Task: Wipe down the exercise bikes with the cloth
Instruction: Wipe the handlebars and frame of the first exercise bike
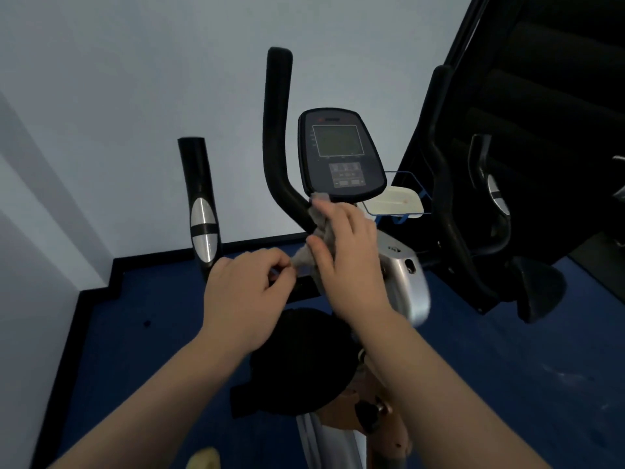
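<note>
the right hand (345, 245) was closed around a grey cloth (318, 228), pressing it against the bike (402, 275) where the left handlebar (277, 130) curved down to meet the post, just below the console (340, 152). the top of the cloth poked out above the fingers and touched the console's lower edge; a loose corner hung out to the left of the thumb. the left hand (248, 292) was curled, its thumb and forefinger pinched together right at that loose corner, though whether they actually held the fabric could not be told. both forearms were bare and reached in from the bottom of the view.

the console was dark, with a blank screen and a block of buttons under it. the silver housing of the post showed to the right of the right hand, blurred. the black seat (297, 360) sat beneath the forearms, and a knob (368, 412) stuck out below it. a separate black grip (201, 201) with a silver oval inset stood upright to the left of the handlebar, apart from it. behind the console's right side a white tray (395, 201) rested in a blue wire frame. further right stood black tubing of a second machine (453, 204), with another silver-inset grip (490, 177). the floor (152, 333) was blue, edged by a black skirting (111, 265) under a pale wall (135, 79).
</note>
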A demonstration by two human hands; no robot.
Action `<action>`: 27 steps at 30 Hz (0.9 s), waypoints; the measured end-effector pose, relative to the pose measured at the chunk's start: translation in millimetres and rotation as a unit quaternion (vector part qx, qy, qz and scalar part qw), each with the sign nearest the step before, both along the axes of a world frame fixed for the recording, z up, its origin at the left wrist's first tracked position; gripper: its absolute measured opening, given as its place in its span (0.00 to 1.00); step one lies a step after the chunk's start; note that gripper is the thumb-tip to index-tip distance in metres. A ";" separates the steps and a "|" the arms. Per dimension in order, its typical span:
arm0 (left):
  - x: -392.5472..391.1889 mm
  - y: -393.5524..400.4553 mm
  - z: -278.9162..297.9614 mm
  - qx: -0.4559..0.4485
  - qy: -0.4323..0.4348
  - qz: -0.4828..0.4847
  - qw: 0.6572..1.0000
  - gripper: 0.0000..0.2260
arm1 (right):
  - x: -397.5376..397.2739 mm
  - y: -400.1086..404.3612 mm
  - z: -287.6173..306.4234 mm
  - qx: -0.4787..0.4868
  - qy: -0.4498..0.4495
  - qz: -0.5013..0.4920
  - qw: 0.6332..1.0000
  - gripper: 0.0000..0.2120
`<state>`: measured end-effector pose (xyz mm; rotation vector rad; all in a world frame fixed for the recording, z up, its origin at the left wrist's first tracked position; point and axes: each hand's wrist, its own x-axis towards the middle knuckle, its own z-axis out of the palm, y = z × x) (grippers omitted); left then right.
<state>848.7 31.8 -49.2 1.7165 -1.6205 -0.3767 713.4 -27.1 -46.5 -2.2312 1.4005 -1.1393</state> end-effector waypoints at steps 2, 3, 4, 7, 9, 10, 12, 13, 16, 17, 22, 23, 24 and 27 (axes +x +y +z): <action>0.1 -0.4 0.6 0.003 0.003 0.002 1.000 0.05 | -8.9 8.2 -7.1 -0.003 -0.001 -0.015 1.000 0.12; 0.0 -0.1 0.5 0.005 0.006 0.003 1.000 0.06 | -18.1 18.8 -15.0 -0.006 -0.008 -0.019 1.000 0.08; 0.0 -0.3 0.8 0.005 0.009 0.004 1.000 0.06 | -27.3 32.3 -23.3 -0.011 -0.019 -0.016 1.000 0.07; 0.1 -0.1 -0.2 -0.001 0.020 0.009 1.000 0.07 | -44.4 58.6 -38.2 0.002 -0.068 0.012 0.998 0.05; 0.3 0.5 -1.4 -0.004 0.023 0.010 1.000 0.07 | -38.0 41.7 -29.6 0.004 -0.054 0.008 0.999 0.04; 0.2 0.6 -1.4 -0.004 0.023 0.010 1.000 0.07 | -30.9 29.5 -23.3 0.006 -0.050 -0.002 0.999 0.04; 0.3 -0.6 -1.2 -0.006 0.018 0.006 1.000 0.06 | -19.0 15.7 -13.7 0.013 -0.065 -0.020 0.998 0.04; 0.2 -0.7 -1.4 -0.009 0.017 0.004 1.000 0.06 | -17.4 18.8 -15.9 0.012 -0.076 -0.028 0.997 0.05; 0.4 0.7 -2.5 -0.019 0.048 -0.003 0.999 0.05 | -31.4 55.7 -38.1 0.026 -0.128 -0.015 0.991 0.09; 1.5 0.7 -1.1 -0.024 0.062 -0.004 0.998 0.04 | -35.8 63.1 -40.5 0.031 -0.144 -0.004 0.989 0.10; 31.8 -24.5 23.1 -0.123 0.073 0.007 0.990 0.05 | -3.4 -16.5 -1.8 -0.033 -0.042 0.017 0.998 0.06; 42.3 -34.4 32.6 -0.154 0.057 0.019 0.986 0.06 | 10.8 -34.1 11.3 -0.030 -0.028 0.030 0.999 0.04; 52.9 -44.8 42.5 -0.182 0.040 0.033 0.982 0.06 | 21.8 -45.7 19.6 -0.033 -0.017 0.045 0.998 0.03; 81.2 -75.9 60.8 -0.230 -0.013 0.077 0.970 0.09 | 19.8 -44.0 11.8 -0.035 -0.008 0.053 0.998 0.04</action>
